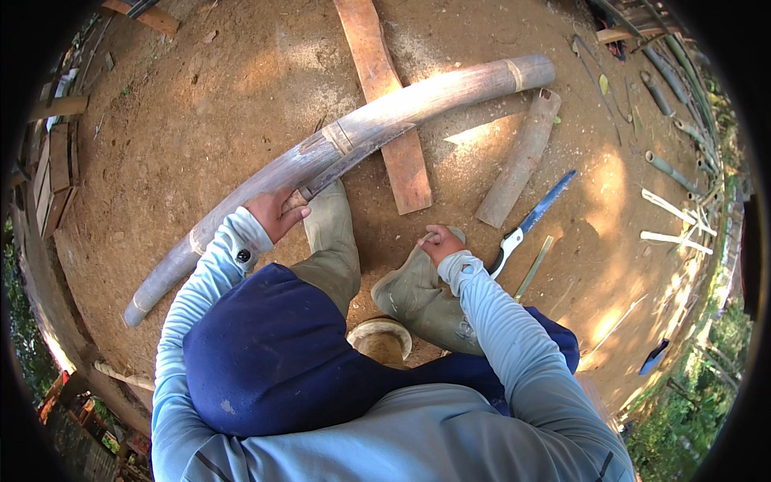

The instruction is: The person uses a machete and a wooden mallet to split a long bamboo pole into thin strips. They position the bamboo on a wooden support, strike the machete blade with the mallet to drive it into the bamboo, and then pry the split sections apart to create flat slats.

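A long grey bamboo pole (265, 173) slants across the ground before me, from lower left to upper right. My left hand (271, 215) is closed around the wooden handle of a machete (353, 163). The dark blade lies along the near side of the pole and points up to the right. My right hand (439, 244) is closed beside my right boot (418, 283), fingers curled in. Whatever it may hold is too small to tell. A pruning saw (530, 217) with a blue-looking blade and white-and-black handle lies to its right.
A reddish wooden plank (408, 173) passes under the pole. A short bamboo piece (522, 161) lies right of it. Several bamboo lengths (671, 173) and pale split strips (675, 241) lie at the far right. A round pale object (381, 328) sits between my legs. A wooden crate (58, 181) stands left.
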`<state>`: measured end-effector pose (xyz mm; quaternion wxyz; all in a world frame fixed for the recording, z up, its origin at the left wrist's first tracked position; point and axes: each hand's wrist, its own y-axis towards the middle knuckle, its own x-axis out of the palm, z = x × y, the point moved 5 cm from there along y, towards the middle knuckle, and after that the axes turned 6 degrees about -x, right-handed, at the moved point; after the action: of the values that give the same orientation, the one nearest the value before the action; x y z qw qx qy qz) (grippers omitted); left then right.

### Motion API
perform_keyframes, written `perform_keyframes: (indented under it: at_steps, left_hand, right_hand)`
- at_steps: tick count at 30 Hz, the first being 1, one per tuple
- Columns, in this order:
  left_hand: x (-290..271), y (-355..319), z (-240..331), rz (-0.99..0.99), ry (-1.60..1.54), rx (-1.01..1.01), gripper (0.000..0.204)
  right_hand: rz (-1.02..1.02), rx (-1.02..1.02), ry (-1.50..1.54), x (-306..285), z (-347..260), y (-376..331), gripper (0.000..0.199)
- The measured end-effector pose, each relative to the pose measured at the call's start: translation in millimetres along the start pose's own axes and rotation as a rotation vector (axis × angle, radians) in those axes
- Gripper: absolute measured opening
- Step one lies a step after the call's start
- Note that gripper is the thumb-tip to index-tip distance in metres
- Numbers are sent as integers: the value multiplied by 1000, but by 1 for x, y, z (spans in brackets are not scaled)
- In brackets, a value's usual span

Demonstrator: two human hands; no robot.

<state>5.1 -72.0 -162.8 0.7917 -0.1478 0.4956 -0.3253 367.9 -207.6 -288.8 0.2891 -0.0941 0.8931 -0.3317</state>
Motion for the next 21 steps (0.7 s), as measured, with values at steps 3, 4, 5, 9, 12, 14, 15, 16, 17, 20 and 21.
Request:
perform_keyframes:
  at_steps: [3, 4, 5, 9, 12, 14, 15, 16, 17, 20, 21]
  left_hand:
    - [2, 2, -6, -22, -15, -53, 57]
    - [0, 2, -5, -8, -22, -26, 57]
    - [-1, 2, -4, 5, -29, 0, 57]
    - [-3, 3, -4, -4, -44, 8, 57]
    - [-4, 3, -2, 5, -38, 25, 57]
    - [-5, 3, -3, 24, -33, 54, 57]
    - [-6, 3, -1, 34, -31, 69, 57]
    - [-6, 3, -1, 9, -26, 38, 57]
    - [-6, 3, -1, -15, -21, 8, 57]
    - [-6, 4, -2, -20, 1, -9, 58]
    - [-6, 4, -3, -11, 10, -2, 57]
  right_hand:
    - [8, 5, -6, -2, 0, -1, 55]
    - [11, 4, -14, -2, -1, -2, 55]
    - [13, 3, -23, -2, -2, -3, 55]
    - [-10, 17, -43, -3, -5, -3, 55]
    - [-29, 35, -49, -4, -7, -5, 55]
    - [-61, 60, -37, -4, -9, -5, 57]
    - [-58, 58, -46, -5, -9, -5, 57]
    - [-55, 56, -56, -5, -9, -5, 57]
    - [-52, 54, -66, -5, -9, -5, 57]
    - [-9, 28, -57, -5, -7, -5, 55]
    - [14, 8, -36, -6, -7, -4, 54]
